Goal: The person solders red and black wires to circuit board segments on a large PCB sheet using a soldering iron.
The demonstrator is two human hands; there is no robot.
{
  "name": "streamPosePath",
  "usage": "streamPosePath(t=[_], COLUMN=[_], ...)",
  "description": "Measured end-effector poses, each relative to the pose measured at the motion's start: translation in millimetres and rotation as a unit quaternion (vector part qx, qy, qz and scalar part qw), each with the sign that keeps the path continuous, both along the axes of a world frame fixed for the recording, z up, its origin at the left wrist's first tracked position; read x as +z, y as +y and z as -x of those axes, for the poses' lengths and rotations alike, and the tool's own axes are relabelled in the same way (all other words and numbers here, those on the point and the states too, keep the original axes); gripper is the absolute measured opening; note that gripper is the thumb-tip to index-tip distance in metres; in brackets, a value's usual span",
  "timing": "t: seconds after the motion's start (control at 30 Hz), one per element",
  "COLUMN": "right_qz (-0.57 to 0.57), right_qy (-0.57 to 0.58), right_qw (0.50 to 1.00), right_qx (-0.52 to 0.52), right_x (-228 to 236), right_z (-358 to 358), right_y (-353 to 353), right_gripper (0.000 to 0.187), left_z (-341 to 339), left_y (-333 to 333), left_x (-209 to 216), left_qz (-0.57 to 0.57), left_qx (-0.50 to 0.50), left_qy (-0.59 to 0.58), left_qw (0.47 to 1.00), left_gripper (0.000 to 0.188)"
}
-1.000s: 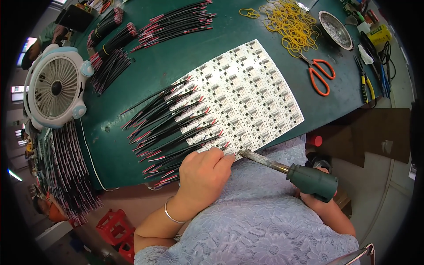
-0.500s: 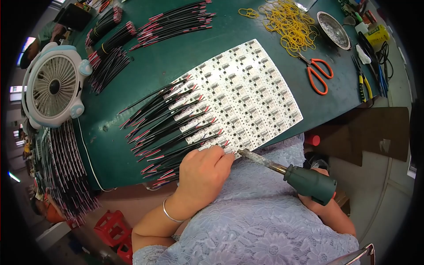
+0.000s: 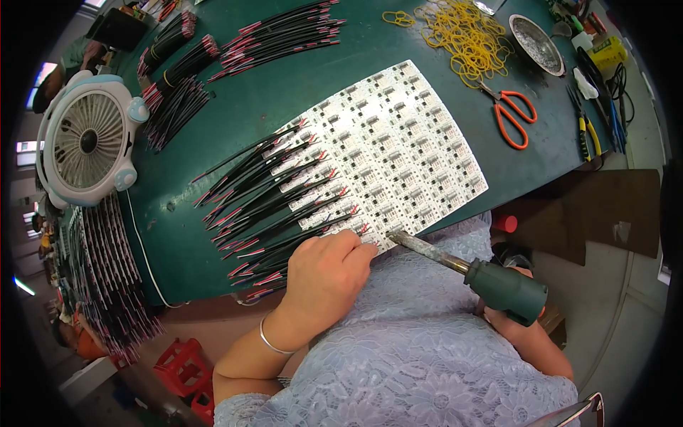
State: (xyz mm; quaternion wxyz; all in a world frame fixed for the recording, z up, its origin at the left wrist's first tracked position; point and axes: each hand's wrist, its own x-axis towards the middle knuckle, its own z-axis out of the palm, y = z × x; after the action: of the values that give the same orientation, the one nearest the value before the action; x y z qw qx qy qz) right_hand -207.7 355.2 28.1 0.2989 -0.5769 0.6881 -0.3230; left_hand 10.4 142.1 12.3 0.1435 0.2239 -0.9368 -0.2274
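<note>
A white sheet of small circuit boards (image 3: 398,142) lies on the green table, with black wires (image 3: 249,192) fanning left from its left side, their red ends on the boards. My left hand (image 3: 327,274) is closed at the sheet's near corner, thumb and fingers pressed together over the nearest wires; what they pinch is hidden. My right hand (image 3: 506,317) is wrapped round the dark green handle of a soldering iron (image 3: 506,290), which partly hides the fingers. The iron's tip is at the sheet's near edge, a little right of my left fingertips.
Bundles of black wires (image 3: 277,39) lie at the far left, behind a white and blue fan (image 3: 87,141). Yellow rubber bands (image 3: 466,43), a metal dish (image 3: 537,46), orange-handled scissors (image 3: 514,117) and yellow-black pliers (image 3: 587,135) lie to the right. Wired strips (image 3: 107,270) hang at the left edge.
The soldering iron and my right hand have shifted slightly to the right; its tip has moved away from my left fingertips, a little farther up the sheet. My left hand has hardly moved.
</note>
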Motion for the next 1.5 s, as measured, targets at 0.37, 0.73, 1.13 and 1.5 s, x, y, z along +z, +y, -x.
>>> streamPosePath(t=[0.37, 0.73, 1.13, 1.5], right_qz=[-0.007, -0.055, 0.02, -0.017], right_qy=[-0.016, -0.098, 0.054, -0.266], right_qw=[0.999, 0.993, 0.998, 0.959], right_qx=[-0.037, -0.03, 0.012, -0.098], right_x=[1, -4, -4, -16], right_z=[-5, 0, -3, 8], right_y=[3, 4, 7, 14], right_gripper=[0.029, 0.028, 0.029, 0.04], left_z=[-1, -1, 0, 4], left_y=[-6, -7, 0, -4], left_x=[1, 1, 0, -2], left_qz=[-0.082, -0.095, -0.06, -0.046], left_qx=[0.003, 0.004, 0.001, 0.006], left_qy=[0.005, 0.002, 0.012, 0.016], left_qw=[0.997, 0.995, 0.998, 0.999], left_gripper=[0.012, 0.013, 0.012, 0.013])
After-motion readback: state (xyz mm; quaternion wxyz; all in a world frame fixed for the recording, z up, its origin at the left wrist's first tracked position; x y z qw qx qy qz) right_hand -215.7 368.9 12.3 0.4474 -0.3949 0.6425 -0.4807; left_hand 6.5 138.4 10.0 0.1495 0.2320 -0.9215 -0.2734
